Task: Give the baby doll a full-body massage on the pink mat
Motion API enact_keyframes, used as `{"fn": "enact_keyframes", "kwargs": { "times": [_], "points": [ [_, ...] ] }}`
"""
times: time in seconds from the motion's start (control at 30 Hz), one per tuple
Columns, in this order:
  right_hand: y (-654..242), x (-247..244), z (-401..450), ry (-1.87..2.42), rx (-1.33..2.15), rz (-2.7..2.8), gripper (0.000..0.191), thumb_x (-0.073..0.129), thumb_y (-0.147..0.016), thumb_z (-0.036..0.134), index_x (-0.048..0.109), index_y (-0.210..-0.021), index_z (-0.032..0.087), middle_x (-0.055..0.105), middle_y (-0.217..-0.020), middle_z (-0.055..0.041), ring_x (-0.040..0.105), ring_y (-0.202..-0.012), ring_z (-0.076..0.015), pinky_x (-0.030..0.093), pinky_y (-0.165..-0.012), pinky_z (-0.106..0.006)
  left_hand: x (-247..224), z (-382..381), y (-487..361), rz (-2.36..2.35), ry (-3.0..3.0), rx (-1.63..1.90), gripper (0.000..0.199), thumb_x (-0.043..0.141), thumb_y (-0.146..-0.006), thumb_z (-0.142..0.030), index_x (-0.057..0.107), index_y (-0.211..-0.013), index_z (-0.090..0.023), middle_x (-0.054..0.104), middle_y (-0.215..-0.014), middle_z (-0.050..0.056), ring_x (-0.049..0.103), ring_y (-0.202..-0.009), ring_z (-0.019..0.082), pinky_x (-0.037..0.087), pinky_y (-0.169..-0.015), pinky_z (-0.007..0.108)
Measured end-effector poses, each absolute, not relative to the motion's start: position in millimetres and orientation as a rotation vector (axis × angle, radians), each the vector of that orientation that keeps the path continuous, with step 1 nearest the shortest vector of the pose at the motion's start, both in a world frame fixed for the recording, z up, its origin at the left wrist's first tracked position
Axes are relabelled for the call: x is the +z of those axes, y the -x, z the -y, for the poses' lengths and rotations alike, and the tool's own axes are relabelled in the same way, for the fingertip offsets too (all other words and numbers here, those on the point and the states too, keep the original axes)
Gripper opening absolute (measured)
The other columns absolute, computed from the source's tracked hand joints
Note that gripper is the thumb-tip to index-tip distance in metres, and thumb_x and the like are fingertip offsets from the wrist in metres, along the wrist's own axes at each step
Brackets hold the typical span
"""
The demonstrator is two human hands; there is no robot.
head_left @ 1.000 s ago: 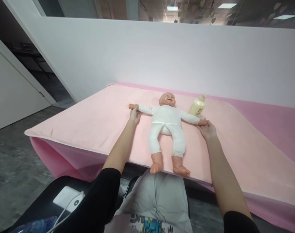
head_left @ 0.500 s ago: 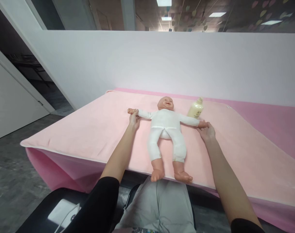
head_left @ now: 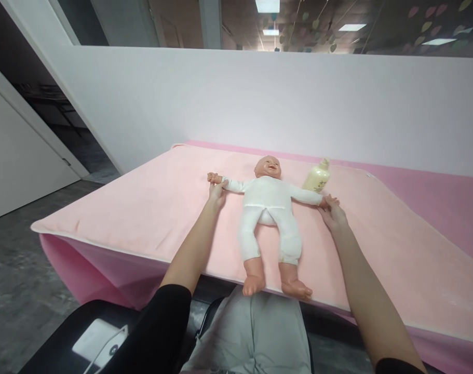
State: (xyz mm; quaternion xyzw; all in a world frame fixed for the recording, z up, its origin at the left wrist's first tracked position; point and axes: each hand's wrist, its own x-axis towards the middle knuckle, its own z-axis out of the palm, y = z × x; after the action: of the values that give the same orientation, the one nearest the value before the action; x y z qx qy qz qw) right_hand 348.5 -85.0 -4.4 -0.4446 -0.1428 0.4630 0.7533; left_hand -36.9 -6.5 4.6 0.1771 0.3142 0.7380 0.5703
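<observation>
A baby doll (head_left: pixel 268 193) with a white cloth body lies on its back on the pink towel (head_left: pixel 150 208), its arms stretched out sideways and its feet at the front edge. My left hand (head_left: pixel 218 191) is closed around the doll's wrist on the left, thumb on top. At the other side my right hand (head_left: pixel 333 213) grips the doll's hand from below and outside; some of my fingers are hidden under it. A pale yellow pump bottle (head_left: pixel 317 175) stands just behind the doll's arm on the right.
A white wall (head_left: pixel 259 98) rises behind the table, with a window above it. To the lower left, a white device (head_left: pixel 99 340) with a cable rests on a black chair (head_left: pixel 49 340). A white door (head_left: pixel 22 156) stands at the far left.
The view has shifted slightly. My right fingers have moved a little on the doll's hand, so more of its fingers show. My left hand keeps its hold at the wrist.
</observation>
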Motion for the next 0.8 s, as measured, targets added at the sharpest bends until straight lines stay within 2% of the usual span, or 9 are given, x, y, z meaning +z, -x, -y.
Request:
{"fn": "enact_keyframes", "kwargs": {
  "times": [0.27, 0.57, 0.8],
  "points": [
    [-352, -7, 82, 0.996, 1.034, 0.322, 0.021, 0.054, -0.081, 0.006, 0.058, -0.094, 0.023, 0.052, -0.133, 0.0004, 0.055, -0.117, -0.0113, 0.041, -0.103, -0.044, 3, 7, 36, -0.773, -0.409, 1.733, 0.068, 0.062, -0.064, 0.008, 0.051, -0.117, -0.032, 0.062, -0.104, -0.002, 0.062, -0.097, 0.010, 0.047, -0.096, 0.028],
    [-351, -6, 83, 0.976, 1.047, 0.399, 0.015, 0.056, -0.084, 0.013, 0.058, -0.097, 0.022, 0.061, -0.121, -0.0043, 0.059, -0.111, -0.0130, 0.047, -0.096, -0.041, 4, 6, 34, -0.775, -0.406, 1.767, 0.051, 0.064, -0.068, 0.005, 0.054, -0.105, -0.028, 0.060, -0.085, -0.004, 0.062, -0.080, 0.008, 0.049, -0.091, 0.027],
    [-343, -1, 91, 0.991, 0.991, 0.498, 0.040, 0.066, -0.072, 0.005, 0.056, -0.106, 0.025, 0.060, -0.123, -0.0042, 0.062, -0.107, -0.0171, 0.053, -0.086, -0.047, 2, 4, 35, -0.785, -0.435, 1.764, 0.050, 0.065, -0.066, 0.004, 0.053, -0.103, -0.027, 0.059, -0.084, -0.005, 0.061, -0.080, 0.009, 0.048, -0.091, 0.027]
  ]
}}
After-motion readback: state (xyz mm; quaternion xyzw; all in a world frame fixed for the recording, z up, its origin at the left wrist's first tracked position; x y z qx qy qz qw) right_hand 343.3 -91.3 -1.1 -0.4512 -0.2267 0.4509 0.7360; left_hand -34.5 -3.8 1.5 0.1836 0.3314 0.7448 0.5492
